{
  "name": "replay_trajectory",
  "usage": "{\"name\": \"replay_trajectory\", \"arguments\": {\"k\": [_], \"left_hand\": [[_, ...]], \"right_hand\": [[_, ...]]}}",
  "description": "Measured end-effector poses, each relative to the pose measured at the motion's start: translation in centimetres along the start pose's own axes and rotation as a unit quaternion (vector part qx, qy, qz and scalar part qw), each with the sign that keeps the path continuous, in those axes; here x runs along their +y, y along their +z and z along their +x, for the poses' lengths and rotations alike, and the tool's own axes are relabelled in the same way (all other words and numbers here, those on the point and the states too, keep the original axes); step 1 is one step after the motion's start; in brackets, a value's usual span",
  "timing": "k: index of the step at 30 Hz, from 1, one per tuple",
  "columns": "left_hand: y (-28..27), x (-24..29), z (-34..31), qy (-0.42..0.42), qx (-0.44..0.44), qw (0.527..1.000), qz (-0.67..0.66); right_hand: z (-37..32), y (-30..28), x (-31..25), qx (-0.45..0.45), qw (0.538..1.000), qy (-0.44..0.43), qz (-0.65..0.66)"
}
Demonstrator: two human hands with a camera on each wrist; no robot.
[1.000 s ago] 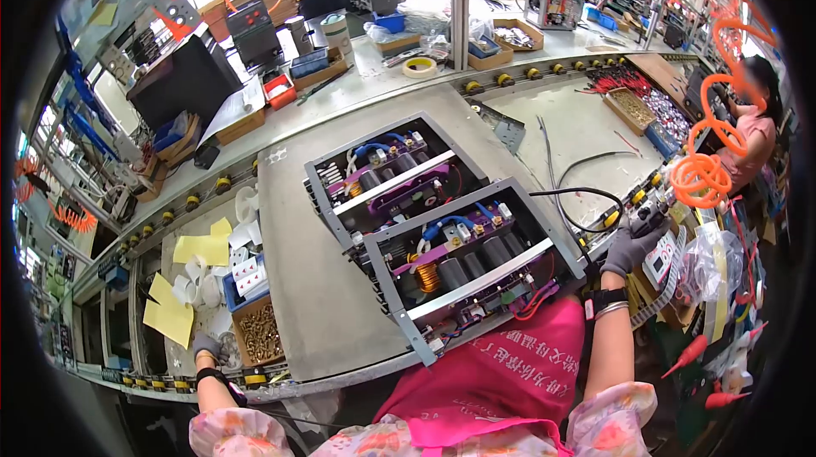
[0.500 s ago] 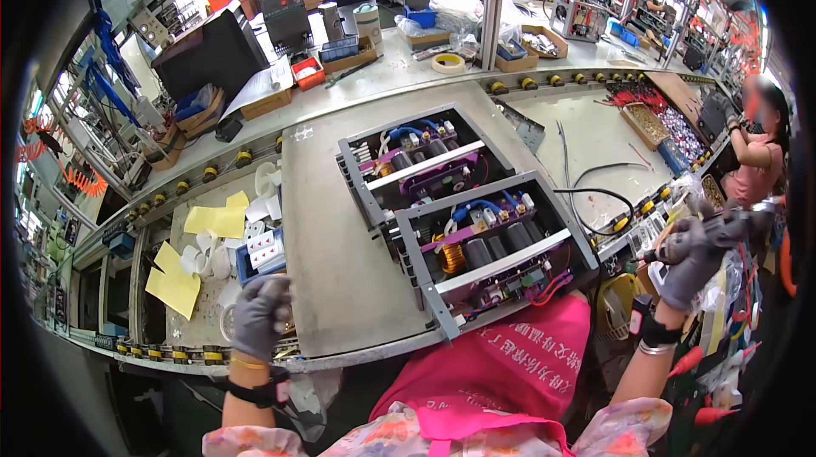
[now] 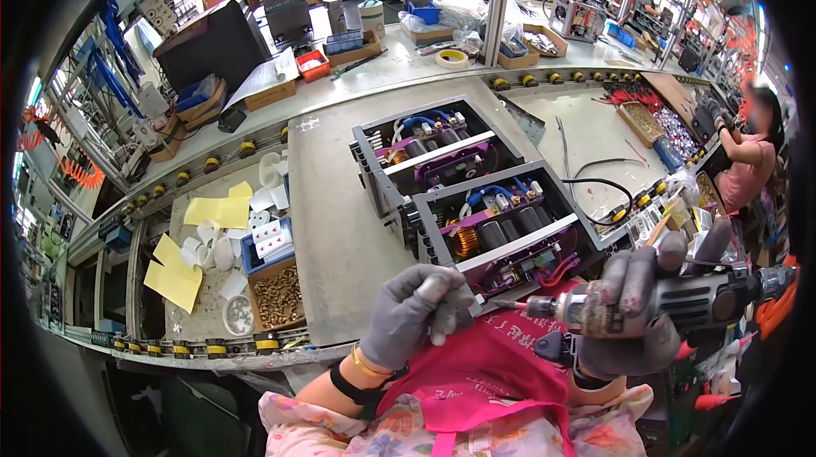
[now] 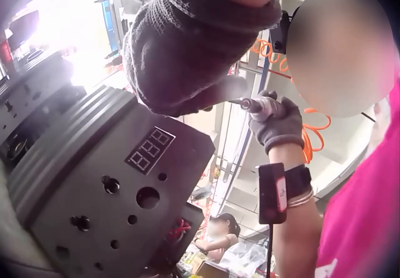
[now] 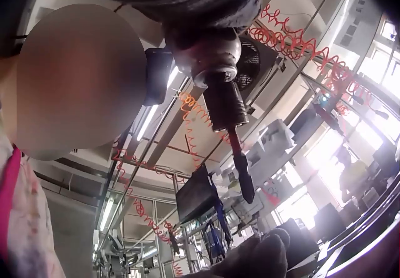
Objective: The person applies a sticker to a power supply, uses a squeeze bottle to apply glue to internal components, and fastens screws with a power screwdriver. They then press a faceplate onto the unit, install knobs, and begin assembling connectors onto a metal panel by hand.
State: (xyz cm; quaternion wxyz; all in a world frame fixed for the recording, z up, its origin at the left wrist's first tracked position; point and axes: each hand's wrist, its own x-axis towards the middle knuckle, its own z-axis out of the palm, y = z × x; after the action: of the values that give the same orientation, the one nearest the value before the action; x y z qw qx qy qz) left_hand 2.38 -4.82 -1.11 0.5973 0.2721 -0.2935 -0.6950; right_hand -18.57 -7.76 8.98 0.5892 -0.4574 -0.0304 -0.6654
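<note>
My right hand (image 3: 633, 283) grips an air screwdriver (image 3: 578, 311) whose bit (image 3: 507, 305) points left toward my left hand (image 3: 408, 312). Both hands wear grey gloves. The left fingers are curled with the thumb against them, close to the bit; I cannot tell what they hold. Just beyond the hands, a near metal chassis (image 3: 518, 244) lies open at the top, showing a copper coil, black capacitors and wires. A far chassis (image 3: 442, 153) of the same kind sits behind it. In the left wrist view, a dark panel (image 4: 87, 190) with holes and a digit display faces the left hand.
To the left are a carton of brass screws (image 3: 279, 297), a round dish (image 3: 238, 316), a blue tray (image 3: 246, 255) and yellow papers (image 3: 174, 274). A black cable (image 3: 625, 193) curves right of the chassis. Rollers (image 3: 266, 342) line the bench edge. A person (image 3: 744, 151) works at far right.
My left hand has come from beside the screw carton, rightward to the near chassis. My right hand has brought the air screwdriver from the right side in toward the left hand.
</note>
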Motion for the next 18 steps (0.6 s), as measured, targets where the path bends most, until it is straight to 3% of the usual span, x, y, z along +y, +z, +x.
{"name": "replay_trajectory", "arguments": {"k": [1, 5, 8, 10, 18], "left_hand": [[0.2, 0.0, -0.2, -0.016, 0.005, 1.000, 0.010], [-1.0, -1.0, -0.1, -0.005, -0.010, 0.994, -0.113], [-0.9, -1.1, -0.3, 0.012, 0.030, 0.996, -0.081], [-0.9, -1.1, -0.3, 0.008, 0.012, 0.997, -0.072], [-1.0, -1.4, -0.6, -0.025, -0.026, 0.999, -0.013]], "right_hand": [[0.2, 0.8, 0.8, 0.014, 0.999, -0.026, -0.014], [-0.2, 0.1, 1.6, -0.028, 0.998, 0.050, -0.005], [-0.3, 0.4, 2.3, -0.072, 0.995, 0.073, -0.002], [-0.4, 1.0, 2.9, -0.012, 0.998, 0.054, -0.001], [-0.6, 1.6, 3.5, -0.016, 0.997, 0.077, -0.012]]}}
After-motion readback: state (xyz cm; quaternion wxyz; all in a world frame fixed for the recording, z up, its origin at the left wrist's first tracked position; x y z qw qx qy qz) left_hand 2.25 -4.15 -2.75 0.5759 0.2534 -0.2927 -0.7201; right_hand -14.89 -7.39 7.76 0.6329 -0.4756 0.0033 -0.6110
